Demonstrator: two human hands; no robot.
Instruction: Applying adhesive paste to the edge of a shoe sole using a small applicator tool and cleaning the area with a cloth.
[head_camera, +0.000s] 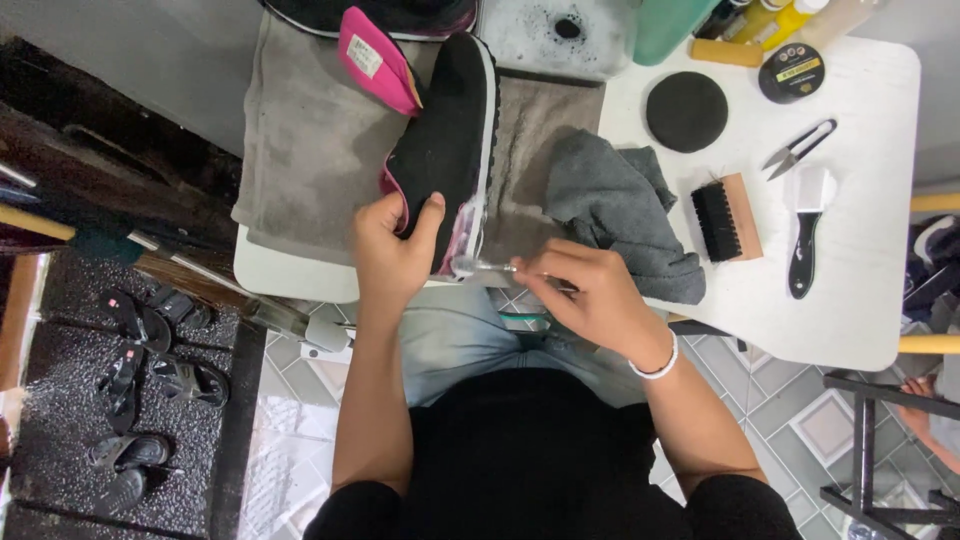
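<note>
From the head camera, the left hand (392, 240) is wrapped closed round the heel end of a black shoe (447, 140) on a grey towel (310, 140), while the right hand (590, 295) pinches a small metal tool (487, 267) against the sole edge just beside the left thumb, seemingly mid-cleaning, calling for steady strokes.

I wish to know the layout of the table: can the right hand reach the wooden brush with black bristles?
Probably yes. The right hand holds a small tool at the shoe; the wooden brush lies just beyond the grey cloth, with nothing blocking it.
</note>
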